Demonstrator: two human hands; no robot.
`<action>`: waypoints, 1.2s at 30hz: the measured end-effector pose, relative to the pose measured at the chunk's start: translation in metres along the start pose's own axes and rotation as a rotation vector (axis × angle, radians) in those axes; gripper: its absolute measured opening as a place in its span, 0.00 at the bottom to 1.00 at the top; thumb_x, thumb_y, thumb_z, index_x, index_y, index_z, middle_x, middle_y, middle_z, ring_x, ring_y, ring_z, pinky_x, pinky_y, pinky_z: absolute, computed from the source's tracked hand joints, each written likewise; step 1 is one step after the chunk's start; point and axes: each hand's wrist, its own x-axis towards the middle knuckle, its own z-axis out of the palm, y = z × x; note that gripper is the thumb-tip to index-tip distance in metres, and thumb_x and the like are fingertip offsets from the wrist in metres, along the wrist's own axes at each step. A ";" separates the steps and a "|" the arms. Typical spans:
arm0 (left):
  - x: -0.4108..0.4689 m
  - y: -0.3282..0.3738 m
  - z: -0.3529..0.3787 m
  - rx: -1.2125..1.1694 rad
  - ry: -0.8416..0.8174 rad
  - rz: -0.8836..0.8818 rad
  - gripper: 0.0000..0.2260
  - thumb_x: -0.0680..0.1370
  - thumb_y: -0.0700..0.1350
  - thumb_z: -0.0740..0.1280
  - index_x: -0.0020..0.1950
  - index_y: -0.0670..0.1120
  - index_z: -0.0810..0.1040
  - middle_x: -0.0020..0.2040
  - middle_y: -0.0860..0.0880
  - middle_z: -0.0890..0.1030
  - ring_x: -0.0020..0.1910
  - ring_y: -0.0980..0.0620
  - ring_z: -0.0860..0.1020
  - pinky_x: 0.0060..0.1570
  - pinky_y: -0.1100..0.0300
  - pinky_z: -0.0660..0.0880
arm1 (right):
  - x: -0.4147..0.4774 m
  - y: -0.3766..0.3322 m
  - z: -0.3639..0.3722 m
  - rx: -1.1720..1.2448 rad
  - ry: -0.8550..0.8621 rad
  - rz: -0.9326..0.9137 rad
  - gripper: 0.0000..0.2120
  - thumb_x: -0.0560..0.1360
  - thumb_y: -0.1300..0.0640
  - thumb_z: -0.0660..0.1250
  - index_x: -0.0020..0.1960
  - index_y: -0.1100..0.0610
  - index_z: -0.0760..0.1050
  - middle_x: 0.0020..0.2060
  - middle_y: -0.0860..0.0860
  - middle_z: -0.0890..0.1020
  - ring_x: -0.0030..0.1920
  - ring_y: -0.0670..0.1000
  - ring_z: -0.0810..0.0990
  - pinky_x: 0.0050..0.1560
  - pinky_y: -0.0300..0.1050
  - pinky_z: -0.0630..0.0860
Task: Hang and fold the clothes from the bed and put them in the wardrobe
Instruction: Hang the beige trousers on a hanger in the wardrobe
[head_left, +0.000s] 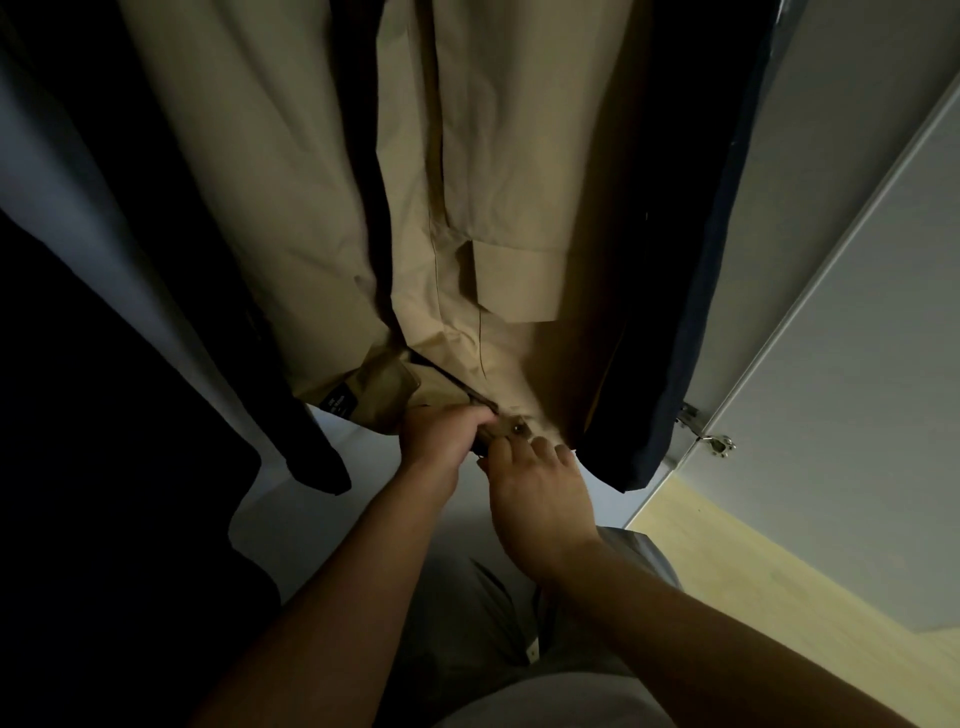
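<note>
Bare forearms reaching forward toward hem of long beige cotton coat (509, 208), coat hanging in wardrobe between dark garments. Risk: hard downward pulling likely dragging coat off hanger (out of view); tab slipping from pinch, leaving fastening misaligned. Left hand (441, 436) clenching around hem fold. Right hand (540, 499) pinching small beige snap-button tab (511, 430); tab lying just above right fingertips (543, 446), touching left knuckles

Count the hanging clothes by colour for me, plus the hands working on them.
Beige coat: 1
Dark garments: 2, one left of it, one right
Hands: 2, left hand and right hand, both gripping its hem
Total: 5
Black shape far left: too dark to tell.
</note>
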 end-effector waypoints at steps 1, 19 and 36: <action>0.000 0.001 0.000 0.006 -0.017 0.000 0.12 0.69 0.41 0.77 0.50 0.41 0.81 0.49 0.45 0.85 0.47 0.47 0.83 0.37 0.60 0.74 | 0.000 0.001 -0.001 -0.025 0.032 -0.027 0.14 0.71 0.56 0.75 0.55 0.57 0.79 0.47 0.57 0.83 0.44 0.58 0.81 0.44 0.53 0.77; -0.001 0.002 -0.043 -0.308 -0.316 -0.010 0.12 0.81 0.43 0.58 0.61 0.42 0.76 0.49 0.44 0.85 0.44 0.46 0.84 0.46 0.54 0.74 | 0.014 0.003 0.011 0.389 0.246 0.272 0.11 0.78 0.51 0.67 0.52 0.59 0.80 0.59 0.56 0.74 0.52 0.54 0.77 0.46 0.48 0.80; 0.006 -0.010 -0.051 -0.167 -0.241 0.143 0.06 0.81 0.45 0.67 0.55 0.46 0.81 0.49 0.46 0.86 0.41 0.50 0.82 0.42 0.58 0.75 | 0.036 -0.011 0.011 1.545 -0.138 1.099 0.07 0.77 0.55 0.73 0.41 0.56 0.82 0.41 0.48 0.81 0.43 0.48 0.76 0.44 0.45 0.73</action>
